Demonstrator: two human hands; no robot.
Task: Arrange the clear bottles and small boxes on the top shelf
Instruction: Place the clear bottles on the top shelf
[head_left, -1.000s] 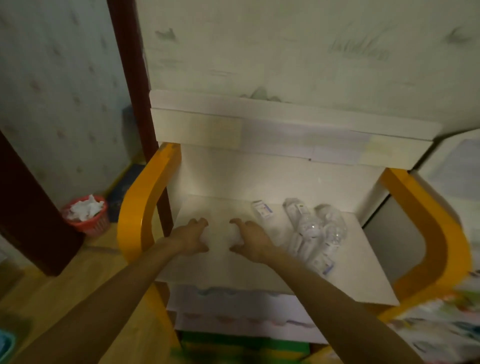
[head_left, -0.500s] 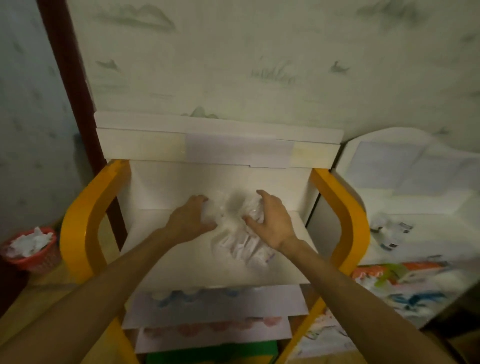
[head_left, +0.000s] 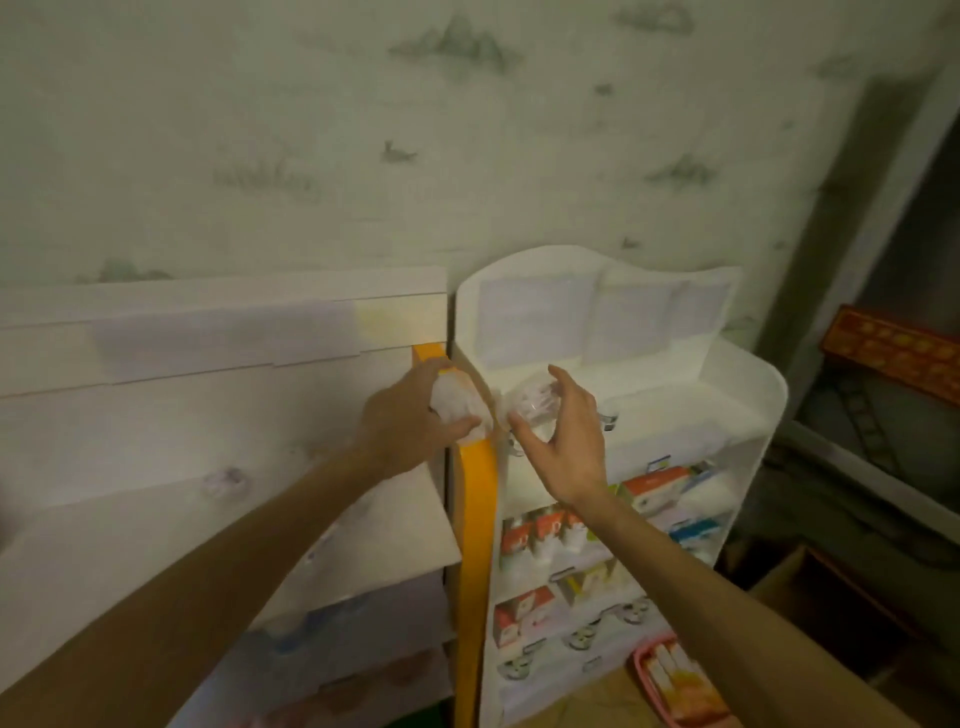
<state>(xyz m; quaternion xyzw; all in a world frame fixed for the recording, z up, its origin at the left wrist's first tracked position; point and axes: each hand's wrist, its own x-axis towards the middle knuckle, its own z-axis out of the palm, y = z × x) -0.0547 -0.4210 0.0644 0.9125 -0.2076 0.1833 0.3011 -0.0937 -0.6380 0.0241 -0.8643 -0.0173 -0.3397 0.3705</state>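
Observation:
My left hand grips a bunch of clear bottles over the yellow side rail of the left shelf unit. My right hand holds more clear bottles and small boxes with curled fingers, just above the top shelf of the white rack on the right. One small clear item lies on the left unit's white shelf. Which items in my hands are boxes is too blurred to tell.
The white rack holds several colourful cartons on its lower shelves. A pink basket sits on the floor at its foot, a brown cardboard box to the right. An orange crate stands at the far right.
Both hands gathered the bottles and boxes from the left unit's shelf, lifted them and carried them right, over the yellow rail toward the white rack. My view swung right.

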